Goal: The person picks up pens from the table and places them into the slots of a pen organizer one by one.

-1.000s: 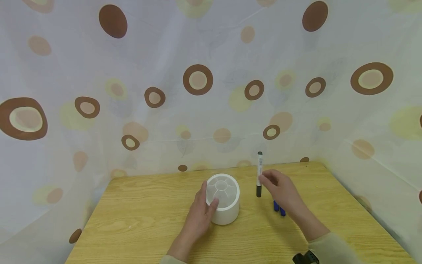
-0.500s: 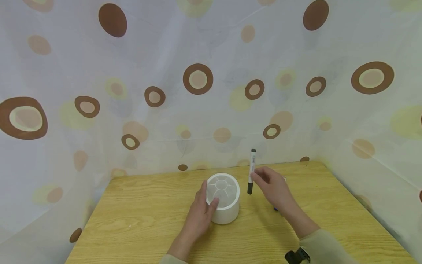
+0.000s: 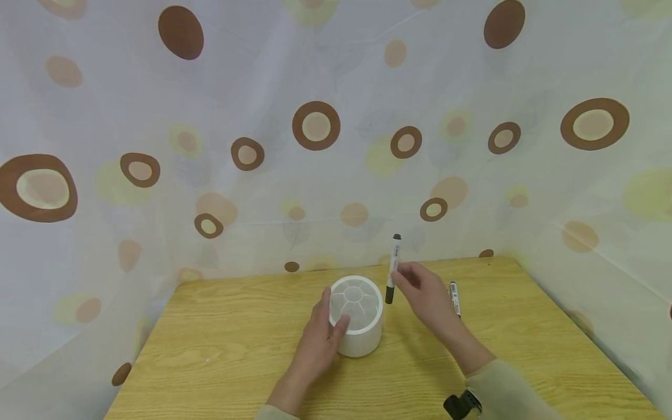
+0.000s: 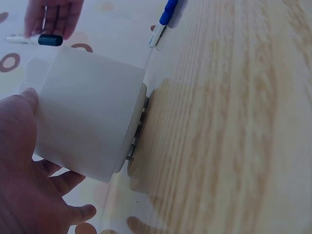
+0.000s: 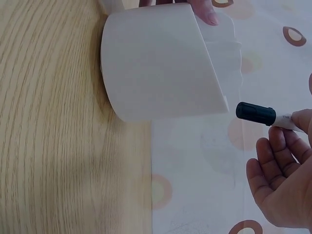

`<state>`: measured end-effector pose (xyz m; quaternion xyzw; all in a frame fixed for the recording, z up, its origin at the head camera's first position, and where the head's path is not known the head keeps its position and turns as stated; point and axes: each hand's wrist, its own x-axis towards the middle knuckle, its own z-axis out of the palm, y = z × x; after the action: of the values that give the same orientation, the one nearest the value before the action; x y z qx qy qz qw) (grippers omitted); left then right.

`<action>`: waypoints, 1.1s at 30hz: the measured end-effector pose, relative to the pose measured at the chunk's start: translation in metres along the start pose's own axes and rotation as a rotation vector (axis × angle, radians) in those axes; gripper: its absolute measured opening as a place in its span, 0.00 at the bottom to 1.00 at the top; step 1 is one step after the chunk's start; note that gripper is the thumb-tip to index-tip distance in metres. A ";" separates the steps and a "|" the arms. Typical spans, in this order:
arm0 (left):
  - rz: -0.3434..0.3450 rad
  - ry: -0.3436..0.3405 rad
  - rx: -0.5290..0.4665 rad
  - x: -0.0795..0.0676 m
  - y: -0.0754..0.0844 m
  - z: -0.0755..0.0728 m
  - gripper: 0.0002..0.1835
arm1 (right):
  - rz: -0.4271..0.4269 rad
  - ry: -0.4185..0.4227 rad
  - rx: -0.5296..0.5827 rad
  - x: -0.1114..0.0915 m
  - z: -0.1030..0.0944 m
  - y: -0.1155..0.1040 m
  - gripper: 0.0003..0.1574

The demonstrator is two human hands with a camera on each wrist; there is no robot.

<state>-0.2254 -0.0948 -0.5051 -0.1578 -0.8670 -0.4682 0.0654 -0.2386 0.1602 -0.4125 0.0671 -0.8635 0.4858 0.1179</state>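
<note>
A white round pen holder (image 3: 362,344) with clear dividers inside stands on the table, slightly left of my right hand. My left hand (image 3: 317,338) grips its near left side, the thumb at the rim and the fingers around the outer wall. Between thumb and fingertips, my right hand (image 3: 427,297) pinches a white marker (image 3: 394,259) with a dark cap pointing down. The marker is nearly upright in the air, just right of the holder and apart from it. In the right wrist view the dark cap (image 5: 256,113) is close to the holder's rim.
Another marker (image 3: 454,297) lies on the wooden table (image 3: 220,338), partly hidden by my right forearm. In the left wrist view a pen with a blue part (image 4: 167,13) lies beyond the holder. A dotted curtain (image 3: 346,175) encloses the table's back and sides.
My right hand has moved left with the marker, bringing it nearer the pen holder and slightly higher. The marker on the table has come partly into view. My left hand stays put.
</note>
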 end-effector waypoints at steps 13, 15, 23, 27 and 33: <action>-0.030 -0.005 0.004 0.000 0.001 0.000 0.46 | 0.026 0.025 0.049 0.006 0.009 -0.007 0.20; -0.037 -0.009 0.007 0.000 0.002 0.000 0.45 | 0.027 0.031 0.058 0.007 0.011 -0.008 0.20; -0.053 -0.014 0.005 -0.001 0.005 -0.002 0.45 | 0.010 0.039 0.067 0.010 0.018 -0.009 0.18; -0.055 -0.014 0.001 -0.001 0.006 -0.002 0.45 | 0.014 0.033 0.055 0.011 0.022 -0.007 0.17; -0.051 -0.008 -0.004 -0.001 0.005 -0.001 0.45 | 0.012 0.009 0.034 0.009 0.028 -0.006 0.16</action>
<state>-0.2228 -0.0936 -0.5006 -0.1380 -0.8700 -0.4707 0.0495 -0.2503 0.1331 -0.4192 0.0618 -0.8549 0.5015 0.1180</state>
